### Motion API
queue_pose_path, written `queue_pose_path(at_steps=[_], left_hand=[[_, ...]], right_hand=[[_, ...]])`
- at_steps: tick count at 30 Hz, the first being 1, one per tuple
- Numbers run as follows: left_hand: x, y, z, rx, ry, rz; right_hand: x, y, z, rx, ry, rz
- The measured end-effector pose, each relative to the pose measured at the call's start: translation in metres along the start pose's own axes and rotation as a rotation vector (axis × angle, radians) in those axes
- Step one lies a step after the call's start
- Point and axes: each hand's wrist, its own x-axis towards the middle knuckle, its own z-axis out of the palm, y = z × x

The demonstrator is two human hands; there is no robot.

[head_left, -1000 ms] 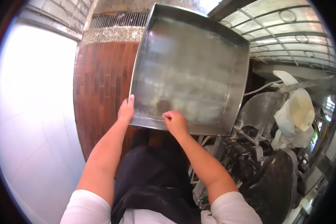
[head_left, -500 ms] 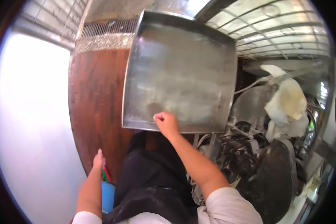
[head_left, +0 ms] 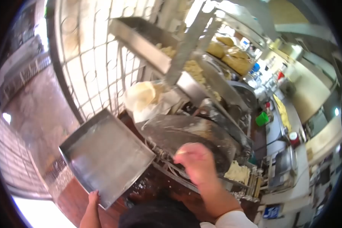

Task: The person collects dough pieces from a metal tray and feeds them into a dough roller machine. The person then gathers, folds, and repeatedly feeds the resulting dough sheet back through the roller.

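Gripping the lower-left rim of a large square silver metal tray with raised sides [head_left: 108, 159], close to its bottom corner, the left hand [head_left: 94, 197] is closed on the edge. The tray hangs tilted beside a dark, flour-dusted machine with a broad rounded metal cover [head_left: 174, 129], partly over the red-brown brick floor [head_left: 70, 197], and its inside shows as a bare grey surface with dull reflections.

The right hand [head_left: 195, 157] is well apart from the tray, in view in front of the rounded cover. Its fingers are curled partly inward, but blur hides the fingertips, so whether it holds anything cannot be told; nor can any contact with the cover.

Behind the cover sits a crumpled white cloth-like bundle with a cream-coloured middle [head_left: 142, 98]. Above it runs a long silver metal trough [head_left: 140, 47] with pale yellow lumps [head_left: 193, 70] inside, and beyond are bulging tan bundles in shiny wrapping [head_left: 235, 59]. A white barred metal grille [head_left: 98, 64] stands behind the tray. Farther right are a bright green plastic container [head_left: 262, 119] and, nearer, a pale cream folded sheet [head_left: 237, 173].
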Motion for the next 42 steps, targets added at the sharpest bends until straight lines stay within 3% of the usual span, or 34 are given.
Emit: queue_pose_path(at_steps=[2,5,11,16,18,19,20,21,22,24,26,28,31,32,35,38,41,42], left_hand=[[0.001,0.062,0.019,-0.068,-0.099,0.01],[-0.049,0.156,0.064,-0.047,-0.164,0.23],[-0.153,0.346,0.126,-0.362,-0.127,0.709],[-0.248,0.501,0.136,-0.417,0.036,1.18],[-0.284,0.562,0.144,-0.378,0.033,1.364],[-0.305,0.592,0.152,-0.259,0.125,1.404],[-0.299,0.627,0.156,-0.081,0.234,1.631],[-0.325,0.646,0.164,0.106,0.318,1.703],[-0.325,0.671,0.172,0.226,0.346,1.718],[-0.308,0.719,0.186,0.435,0.394,1.654],[-0.282,0.764,0.197,0.578,0.426,1.549],[-0.279,0.783,0.204,0.767,0.532,1.385],[-0.26,0.814,0.21,1.254,0.513,1.049],[-0.236,0.827,0.213,1.351,0.505,1.093],[-0.221,0.864,0.234,1.241,-0.128,0.514],[-0.18,0.906,0.23,0.831,-0.424,0.695],[-0.088,0.983,0.219,0.828,0.188,1.148],[0.05,1.068,0.227,0.706,-0.058,0.994]], right_hand=[[-0.003,-0.051,-0.04,0.172,0.085,-0.251],[0.0,-0.12,-0.099,0.085,0.226,-0.52],[0.058,-0.195,-0.172,-0.131,0.3,-0.605],[0.179,-0.201,-0.157,-0.29,0.297,-0.756],[0.209,-0.192,-0.143,-0.762,0.232,-0.559],[0.207,-0.19,-0.135,-0.795,0.181,-0.523],[0.197,-0.188,-0.128,-0.831,0.134,-0.487],[0.187,-0.182,-0.129,-0.906,0.1,-0.677],[0.173,-0.173,-0.134,-0.98,0.06,-0.86],[0.125,-0.167,-0.147,-1.158,0.037,-0.923],[0.079,-0.158,-0.164,-1.211,0.09,-0.72],[0.042,-0.14,-0.183,-1.266,0.291,-0.529],[0.016,-0.11,-0.191,-1.371,0.56,-0.419],[0.013,-0.105,-0.186,-1.417,0.611,-0.406],[0.019,-0.098,-0.178,-1.496,0.712,-0.357],[0.026,-0.092,-0.176,-1.522,0.756,-0.356],[0.027,-0.091,-0.179,-1.566,0.747,-0.353],[0.027,-0.091,-0.181,-1.589,0.738,-0.354]])
